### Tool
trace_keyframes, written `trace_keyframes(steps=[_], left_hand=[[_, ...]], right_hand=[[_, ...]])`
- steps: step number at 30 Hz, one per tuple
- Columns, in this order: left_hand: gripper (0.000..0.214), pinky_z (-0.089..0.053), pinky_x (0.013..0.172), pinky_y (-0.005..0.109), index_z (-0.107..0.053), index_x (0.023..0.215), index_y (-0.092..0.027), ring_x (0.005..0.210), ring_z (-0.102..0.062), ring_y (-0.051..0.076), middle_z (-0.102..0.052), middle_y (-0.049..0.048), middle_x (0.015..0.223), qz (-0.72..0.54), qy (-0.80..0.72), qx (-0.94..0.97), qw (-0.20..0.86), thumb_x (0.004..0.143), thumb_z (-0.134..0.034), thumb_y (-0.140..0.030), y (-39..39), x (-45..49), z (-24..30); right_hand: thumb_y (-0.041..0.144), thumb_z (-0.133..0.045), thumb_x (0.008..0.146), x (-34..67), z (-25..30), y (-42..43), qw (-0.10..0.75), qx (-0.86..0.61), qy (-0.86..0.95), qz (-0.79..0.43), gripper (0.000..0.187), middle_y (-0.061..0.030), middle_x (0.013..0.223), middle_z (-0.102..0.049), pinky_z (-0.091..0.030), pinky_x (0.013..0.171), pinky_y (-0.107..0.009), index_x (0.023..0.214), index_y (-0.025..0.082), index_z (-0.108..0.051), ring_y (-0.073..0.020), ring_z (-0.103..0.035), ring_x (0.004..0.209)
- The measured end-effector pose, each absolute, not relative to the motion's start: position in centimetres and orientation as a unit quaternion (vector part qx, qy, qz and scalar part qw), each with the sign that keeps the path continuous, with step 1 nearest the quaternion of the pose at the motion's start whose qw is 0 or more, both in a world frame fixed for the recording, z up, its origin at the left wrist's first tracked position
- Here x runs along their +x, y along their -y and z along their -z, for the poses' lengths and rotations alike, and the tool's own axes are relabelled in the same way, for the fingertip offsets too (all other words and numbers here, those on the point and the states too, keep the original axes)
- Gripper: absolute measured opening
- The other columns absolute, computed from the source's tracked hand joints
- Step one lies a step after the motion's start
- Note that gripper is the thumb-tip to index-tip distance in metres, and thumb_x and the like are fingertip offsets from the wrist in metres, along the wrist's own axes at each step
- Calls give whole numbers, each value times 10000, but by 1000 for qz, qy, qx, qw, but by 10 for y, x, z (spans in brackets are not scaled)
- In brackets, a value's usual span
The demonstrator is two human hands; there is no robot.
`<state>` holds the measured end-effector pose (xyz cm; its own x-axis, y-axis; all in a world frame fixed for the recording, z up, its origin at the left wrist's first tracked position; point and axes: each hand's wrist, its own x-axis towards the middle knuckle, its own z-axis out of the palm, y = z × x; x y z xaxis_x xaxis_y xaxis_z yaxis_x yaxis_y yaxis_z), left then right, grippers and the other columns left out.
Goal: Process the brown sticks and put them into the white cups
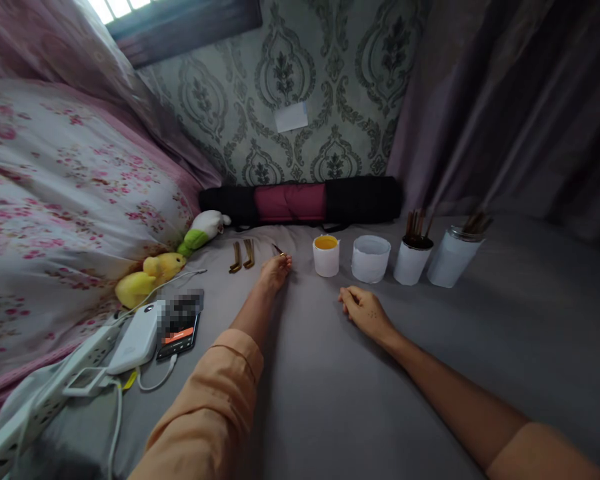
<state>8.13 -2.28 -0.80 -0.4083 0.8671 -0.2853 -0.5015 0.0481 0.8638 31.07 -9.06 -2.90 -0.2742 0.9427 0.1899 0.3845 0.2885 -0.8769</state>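
My left hand (277,270) reaches forward over the grey sheet, its fingers closed on a thin dark-and-gold item (279,250) whose pointed end sticks out past the fingertips; its exact kind does not show. To its left lie two brown-gold L-shaped pieces (236,257), side by side. My right hand (365,310) rests on the sheet with fingers curled in and nothing visible in them. Just beyond it stand a white cup with yellow inside (326,261) and a wider white tub (371,263).
Two white containers of thin brown sticks, one upright (411,265) and one leaning (450,263), stand at the right. A black and maroon roll (290,202) lies along the wall. At left are plush toys (150,277), a power bank (135,340), a phone (180,333) and a power strip (45,393).
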Motion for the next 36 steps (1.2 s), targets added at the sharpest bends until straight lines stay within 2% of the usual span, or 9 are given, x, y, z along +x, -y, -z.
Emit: trace_keyframes(steps=[11,20,30,36], left_hand=[[153,-412,499,143,-573,786,-90,515,-504,37,-563,22,652,-672,-450,197,555,692,-509,12,55,122,14],[80,-379,458,167,-557,828,-115,486,-502,50,-586,28,673,-660,-470,232,538,750,-546,-131,77,142,27],[252,-363,440,173,-579,896,-115,495,-500,55,-603,47,732,-640,-467,332,512,715,-593,-290,97,153,32],[330,-373,439,179,-585,911,-117,493,-497,65,-592,39,696,-627,-479,404,463,722,-568,-387,106,159,29]], right_hand=[[416,-372,833,311,24,93,381,-473,703,-371,365,5,518,-524,-344,450,-204,696,150,-581,-93,-460,438],[429,-370,832,312,28,91,380,-468,706,-373,366,6,517,-527,-348,439,-206,710,153,-577,-94,-463,426],[431,-376,828,313,21,95,375,-466,695,-400,354,6,543,-535,-373,452,-211,729,149,-568,-90,-474,421],[452,-377,822,313,23,95,379,-461,695,-401,368,5,539,-536,-369,432,-205,732,151,-568,-90,-476,418]])
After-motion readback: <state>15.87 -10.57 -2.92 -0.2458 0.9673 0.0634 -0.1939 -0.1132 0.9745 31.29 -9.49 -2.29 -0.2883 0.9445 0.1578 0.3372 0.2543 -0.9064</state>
